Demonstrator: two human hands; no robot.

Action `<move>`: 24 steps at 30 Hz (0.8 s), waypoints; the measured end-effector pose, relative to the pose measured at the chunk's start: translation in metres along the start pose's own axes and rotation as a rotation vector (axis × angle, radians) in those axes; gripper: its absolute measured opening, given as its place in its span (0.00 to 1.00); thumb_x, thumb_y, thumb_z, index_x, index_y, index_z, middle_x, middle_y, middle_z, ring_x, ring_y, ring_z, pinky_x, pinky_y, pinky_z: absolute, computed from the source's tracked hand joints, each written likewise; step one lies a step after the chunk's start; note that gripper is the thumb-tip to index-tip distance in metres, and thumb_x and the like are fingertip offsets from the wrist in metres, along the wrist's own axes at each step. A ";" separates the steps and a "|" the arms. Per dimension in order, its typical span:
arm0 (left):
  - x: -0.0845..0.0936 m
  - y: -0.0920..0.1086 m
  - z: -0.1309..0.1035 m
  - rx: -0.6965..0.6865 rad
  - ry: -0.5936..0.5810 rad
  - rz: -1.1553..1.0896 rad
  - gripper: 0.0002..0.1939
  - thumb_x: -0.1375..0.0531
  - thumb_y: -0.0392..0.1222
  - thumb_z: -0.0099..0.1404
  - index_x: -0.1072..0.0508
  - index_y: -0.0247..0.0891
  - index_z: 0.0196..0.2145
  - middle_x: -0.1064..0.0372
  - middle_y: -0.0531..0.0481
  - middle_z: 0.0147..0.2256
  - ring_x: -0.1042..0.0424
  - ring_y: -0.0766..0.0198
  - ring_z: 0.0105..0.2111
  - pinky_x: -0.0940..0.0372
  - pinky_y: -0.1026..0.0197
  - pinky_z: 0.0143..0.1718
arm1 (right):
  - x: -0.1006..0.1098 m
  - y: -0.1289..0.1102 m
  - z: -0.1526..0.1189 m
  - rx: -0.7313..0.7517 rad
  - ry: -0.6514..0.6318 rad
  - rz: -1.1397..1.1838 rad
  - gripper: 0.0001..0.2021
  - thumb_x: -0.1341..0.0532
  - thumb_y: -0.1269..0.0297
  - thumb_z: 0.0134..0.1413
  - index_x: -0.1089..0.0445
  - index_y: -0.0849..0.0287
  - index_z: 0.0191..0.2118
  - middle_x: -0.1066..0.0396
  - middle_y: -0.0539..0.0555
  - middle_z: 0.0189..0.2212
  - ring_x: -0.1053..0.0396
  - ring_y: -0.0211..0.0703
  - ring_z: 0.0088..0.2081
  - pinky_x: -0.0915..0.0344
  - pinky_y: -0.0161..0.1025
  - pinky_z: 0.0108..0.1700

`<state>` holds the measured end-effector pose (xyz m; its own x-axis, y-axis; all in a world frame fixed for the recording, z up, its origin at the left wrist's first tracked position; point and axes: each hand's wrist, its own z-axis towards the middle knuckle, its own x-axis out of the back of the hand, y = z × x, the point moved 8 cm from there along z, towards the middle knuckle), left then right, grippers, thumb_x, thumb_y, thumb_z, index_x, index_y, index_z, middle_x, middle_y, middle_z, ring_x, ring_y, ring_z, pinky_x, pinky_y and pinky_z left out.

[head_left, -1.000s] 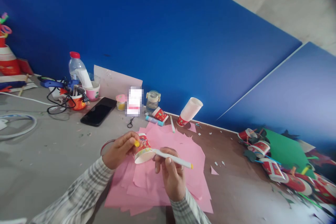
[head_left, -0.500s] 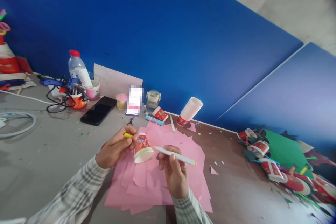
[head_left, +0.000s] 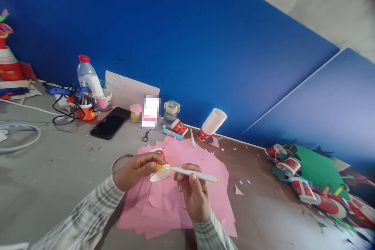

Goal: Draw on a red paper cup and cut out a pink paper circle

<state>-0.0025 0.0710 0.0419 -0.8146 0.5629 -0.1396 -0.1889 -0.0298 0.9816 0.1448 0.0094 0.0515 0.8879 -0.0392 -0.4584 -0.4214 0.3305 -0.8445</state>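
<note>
So the person's got the red paper cup (head_left: 159,151) tipped over on a pile of pink paper (head_left: 202,203), open end facing the camera. The left hand (head_left: 137,168) is pinching a yellow cap (head_left: 159,167) right by the rim, and the right hand (head_left: 195,193) is gripping a white marker (head_left: 202,175), tip close to that rim. Just behind the paper there's a blue tube (head_left: 172,133), another red cup (head_left: 179,127) and a tilted cup stack (head_left: 213,123); the phone (head_left: 110,123) is off to the left, cup crafts (head_left: 303,189) piled on the right. Left fingers block the cup's middle, so can't tell whether they're touching it or if the marker tip is. A pixelated patch (head_left: 150,112) hides something at the back, and the left edge cuts off a red-and-white thing (head_left: 8,62).
</note>
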 end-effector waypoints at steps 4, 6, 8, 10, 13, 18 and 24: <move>-0.002 0.002 0.001 -0.007 0.011 -0.062 0.16 0.39 0.54 0.49 0.31 0.38 0.27 0.42 0.60 0.17 0.47 0.73 0.16 0.50 0.68 0.16 | -0.004 0.004 -0.002 -0.016 -0.033 -0.004 0.11 0.40 0.56 0.49 0.27 0.57 0.35 0.28 0.52 0.21 0.36 0.38 0.19 0.40 0.31 0.18; -0.004 0.002 0.002 -0.007 0.002 -0.068 0.16 0.39 0.54 0.49 0.31 0.37 0.26 0.43 0.60 0.16 0.48 0.73 0.16 0.51 0.68 0.16 | -0.005 0.006 -0.003 -0.022 -0.050 -0.015 0.11 0.40 0.57 0.49 0.27 0.57 0.35 0.29 0.52 0.21 0.36 0.37 0.18 0.39 0.31 0.18; -0.005 0.001 0.002 -0.005 -0.003 -0.067 0.16 0.39 0.54 0.49 0.31 0.37 0.26 0.44 0.61 0.16 0.49 0.73 0.16 0.52 0.69 0.16 | -0.005 0.008 -0.004 -0.025 -0.062 -0.030 0.11 0.40 0.57 0.50 0.28 0.57 0.35 0.29 0.52 0.22 0.36 0.37 0.18 0.39 0.32 0.19; -0.006 0.000 0.001 -0.008 -0.002 -0.057 0.16 0.40 0.54 0.50 0.31 0.38 0.26 0.44 0.61 0.17 0.49 0.73 0.16 0.52 0.68 0.16 | -0.005 0.009 -0.005 -0.023 -0.067 -0.048 0.11 0.41 0.57 0.50 0.28 0.57 0.36 0.29 0.52 0.22 0.35 0.39 0.19 0.39 0.32 0.18; -0.008 -0.002 0.001 -0.004 -0.011 -0.028 0.16 0.41 0.55 0.50 0.31 0.38 0.26 0.43 0.60 0.17 0.48 0.72 0.17 0.51 0.68 0.17 | -0.006 0.011 -0.007 -0.020 -0.084 -0.087 0.11 0.41 0.58 0.51 0.28 0.56 0.37 0.30 0.52 0.23 0.35 0.40 0.20 0.39 0.33 0.19; -0.018 0.000 -0.002 -0.004 -0.051 0.045 0.15 0.43 0.54 0.53 0.32 0.39 0.26 0.42 0.59 0.20 0.46 0.70 0.19 0.48 0.66 0.19 | -0.015 0.013 -0.011 -0.010 -0.140 -0.139 0.11 0.43 0.57 0.52 0.29 0.55 0.38 0.31 0.52 0.25 0.37 0.36 0.18 0.38 0.34 0.19; -0.030 0.001 -0.007 -0.018 -0.006 0.084 0.17 0.50 0.57 0.57 0.33 0.41 0.29 0.42 0.57 0.23 0.43 0.68 0.22 0.42 0.64 0.23 | -0.020 0.012 -0.018 0.017 -0.223 -0.232 0.11 0.46 0.58 0.55 0.32 0.52 0.42 0.35 0.48 0.18 0.42 0.36 0.17 0.43 0.32 0.19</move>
<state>0.0177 0.0481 0.0461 -0.8248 0.5627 -0.0558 -0.1297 -0.0923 0.9872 0.1189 -0.0033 0.0452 0.9793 0.0916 -0.1804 -0.2013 0.3532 -0.9136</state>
